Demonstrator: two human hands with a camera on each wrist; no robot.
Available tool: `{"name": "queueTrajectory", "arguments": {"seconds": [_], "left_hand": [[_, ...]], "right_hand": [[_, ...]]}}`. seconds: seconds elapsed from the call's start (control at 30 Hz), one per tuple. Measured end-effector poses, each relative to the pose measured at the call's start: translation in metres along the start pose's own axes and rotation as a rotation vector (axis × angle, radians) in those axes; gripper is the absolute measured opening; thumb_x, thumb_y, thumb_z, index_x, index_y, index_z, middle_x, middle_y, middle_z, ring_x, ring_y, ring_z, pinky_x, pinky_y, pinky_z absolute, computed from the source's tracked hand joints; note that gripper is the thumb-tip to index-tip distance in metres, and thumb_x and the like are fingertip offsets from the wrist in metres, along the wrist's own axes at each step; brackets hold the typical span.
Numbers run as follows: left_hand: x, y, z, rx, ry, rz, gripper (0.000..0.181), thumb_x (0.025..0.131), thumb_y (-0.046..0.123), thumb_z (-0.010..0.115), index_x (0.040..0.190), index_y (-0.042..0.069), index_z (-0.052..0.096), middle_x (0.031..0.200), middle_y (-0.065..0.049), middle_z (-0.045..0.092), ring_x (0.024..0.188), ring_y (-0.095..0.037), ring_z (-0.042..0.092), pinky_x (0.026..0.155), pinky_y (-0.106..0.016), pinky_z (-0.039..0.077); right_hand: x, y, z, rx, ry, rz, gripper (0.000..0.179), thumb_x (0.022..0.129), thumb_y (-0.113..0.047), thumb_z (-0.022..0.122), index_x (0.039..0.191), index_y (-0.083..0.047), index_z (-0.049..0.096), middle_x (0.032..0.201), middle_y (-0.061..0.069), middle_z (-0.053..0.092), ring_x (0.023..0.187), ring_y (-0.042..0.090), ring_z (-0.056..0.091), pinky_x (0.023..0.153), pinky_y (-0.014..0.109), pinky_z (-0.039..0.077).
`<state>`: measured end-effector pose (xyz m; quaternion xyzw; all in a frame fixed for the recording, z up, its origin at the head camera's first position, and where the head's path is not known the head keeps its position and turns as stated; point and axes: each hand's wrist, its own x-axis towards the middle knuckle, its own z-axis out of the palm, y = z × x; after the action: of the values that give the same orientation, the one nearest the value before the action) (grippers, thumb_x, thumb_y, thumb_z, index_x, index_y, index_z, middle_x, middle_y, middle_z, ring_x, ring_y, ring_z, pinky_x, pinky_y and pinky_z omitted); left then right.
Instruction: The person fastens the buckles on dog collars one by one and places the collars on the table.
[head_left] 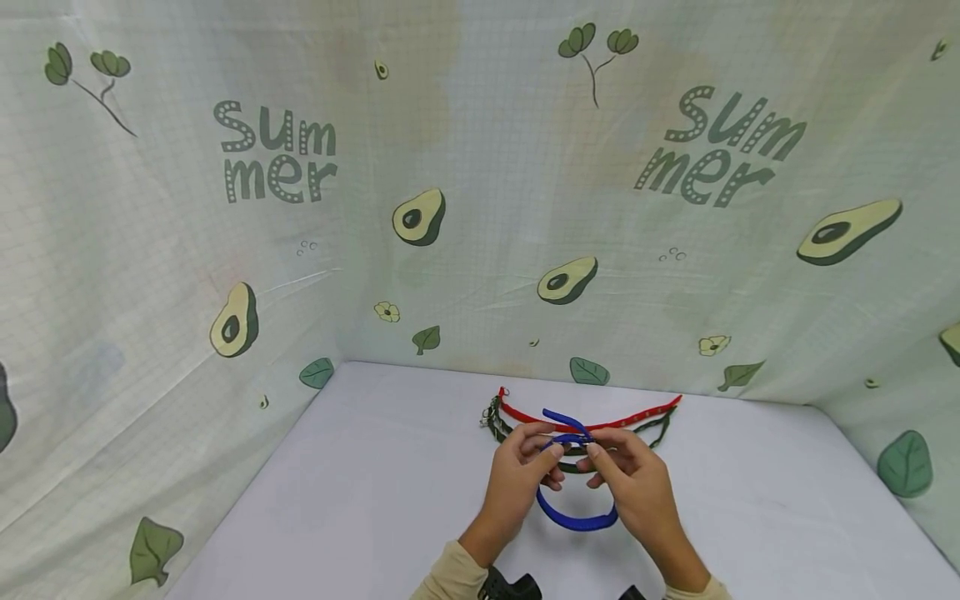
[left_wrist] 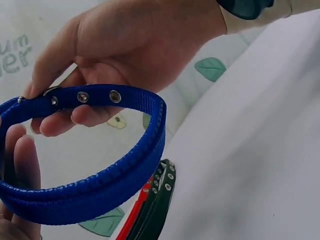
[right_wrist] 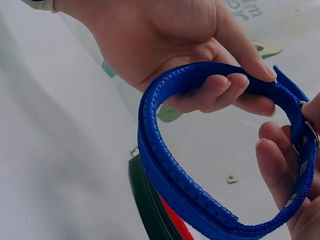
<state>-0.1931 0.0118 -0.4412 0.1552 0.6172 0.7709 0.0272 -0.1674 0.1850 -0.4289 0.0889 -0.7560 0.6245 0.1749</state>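
Watching remotely: left hand [head_left: 519, 467] and right hand [head_left: 637, 479] pinch the collar [head_left: 577, 523]. I'd guess that steadies its tail [head_left: 561, 418].

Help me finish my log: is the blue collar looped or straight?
Looped: the blue collar curves into a ring, held by the left hand and right hand. Whether it's fastened, I cannot tell.

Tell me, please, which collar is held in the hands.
The blue collar: the left hand and right hand hold it up, while the red collar and green collars lie on the table.
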Motion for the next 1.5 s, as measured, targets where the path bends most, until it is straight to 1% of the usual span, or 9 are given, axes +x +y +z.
{"name": "queueTrajectory", "arguments": {"seconds": [0.17,0.23,0.43,0.63,0.77,0.97,1.2,1.33,1.5], "left_hand": [[0.0009,-0.0010,-0.0004,-0.066,0.009,-0.066,0.040,0.096,0.021,0.070,0.128,0.000,0.060,0.105,-0.012,0.072,0.072,-0.014,0.065,0.068,-0.027,0.058],[0.0009,-0.0012,-0.0003,-0.057,0.012,-0.078,0.037,0.096,0.022,0.070,0.126,0.001,0.063,0.102,-0.011,0.073,0.072,-0.014,0.065,0.068,-0.026,0.058],[0.0004,-0.0011,-0.0010,-0.004,0.025,-0.069,0.034,0.097,0.025,0.068,0.123,0.002,0.067,0.096,-0.009,0.071,0.071,-0.013,0.064,0.067,-0.025,0.057],[-0.0012,0.0012,-0.0015,0.024,0.025,-0.064,0.033,0.097,0.025,0.069,0.122,0.003,0.068,0.093,-0.010,0.069,0.073,-0.014,0.063,0.068,-0.024,0.056],[-0.0019,0.0014,-0.0014,0.040,0.020,-0.055,0.031,0.096,0.024,0.070,0.121,0.005,0.069,0.091,-0.012,0.069,0.072,-0.015,0.062,0.067,-0.024,0.056],[-0.0028,0.0020,-0.0022,0.055,0.005,-0.040,0.032,0.094,0.027,0.072,0.120,0.010,0.071,0.087,-0.006,0.067,0.072,-0.015,0.061,0.068,-0.025,0.056],[-0.0016,0.0009,-0.0030,0.059,-0.014,-0.020,0.035,0.095,0.025,0.072,0.122,0.004,0.070,0.088,-0.011,0.064,0.068,-0.013,0.059,0.066,-0.023,0.053],[-0.0010,-0.0004,-0.0034,0.075,-0.018,-0.011,0.034,0.095,0.024,0.071,0.123,0.004,0.070,0.086,-0.006,0.064,0.067,-0.013,0.058,0.065,-0.023,0.052],[-0.0016,-0.0002,-0.0035,0.133,-0.007,-0.032,0.035,0.094,0.029,0.073,0.122,0.008,0.071,0.096,-0.003,0.067,0.072,-0.016,0.060,0.068,-0.024,0.053]], "right_hand": [[-0.0005,0.0018,0.0017,0.016,0.027,0.003,0.019,0.100,-0.013,0.063,0.116,-0.003,0.062,0.099,0.014,0.071,0.082,0.024,0.072,0.065,0.035,0.060],[-0.0008,0.0021,0.0020,0.028,0.033,0.006,0.018,0.100,-0.012,0.063,0.115,-0.002,0.061,0.097,0.015,0.071,0.081,0.027,0.072,0.065,0.035,0.060],[-0.0009,0.0011,0.0022,0.057,0.018,0.003,0.017,0.099,-0.006,0.063,0.114,0.001,0.060,0.097,0.017,0.070,0.082,0.030,0.072,0.066,0.035,0.060],[-0.0012,-0.0019,0.0032,0.065,0.022,0.023,0.019,0.098,-0.011,0.066,0.110,0.002,0.059,0.103,0.017,0.069,0.088,0.028,0.072,0.068,0.035,0.060],[-0.0010,-0.0041,0.0041,0.026,0.045,0.030,0.021,0.096,-0.013,0.069,0.107,0.002,0.059,0.108,0.015,0.067,0.091,0.022,0.072,0.072,0.031,0.059],[-0.0010,-0.0035,0.0037,-0.095,0.075,-0.029,0.018,0.095,-0.014,0.071,0.110,-0.006,0.064,0.112,0.005,0.069,0.100,0.013,0.069,0.082,0.021,0.054],[-0.0010,-0.0057,0.0028,-0.177,0.072,-0.104,0.020,0.096,-0.011,0.070,0.116,-0.011,0.069,0.109,-0.001,0.070,0.100,0.013,0.068,0.084,0.019,0.053],[-0.0013,-0.0056,0.0025,-0.178,0.057,-0.099,0.023,0.097,-0.011,0.068,0.120,-0.013,0.069,0.112,0.000,0.070,0.097,0.014,0.068,0.082,0.021,0.054],[-0.0030,-0.0032,0.0022,-0.180,0.032,-0.106,0.028,0.097,-0.009,0.067,0.125,-0.015,0.067,0.114,0.003,0.069,0.097,0.016,0.067,0.083,0.021,0.053]]}}
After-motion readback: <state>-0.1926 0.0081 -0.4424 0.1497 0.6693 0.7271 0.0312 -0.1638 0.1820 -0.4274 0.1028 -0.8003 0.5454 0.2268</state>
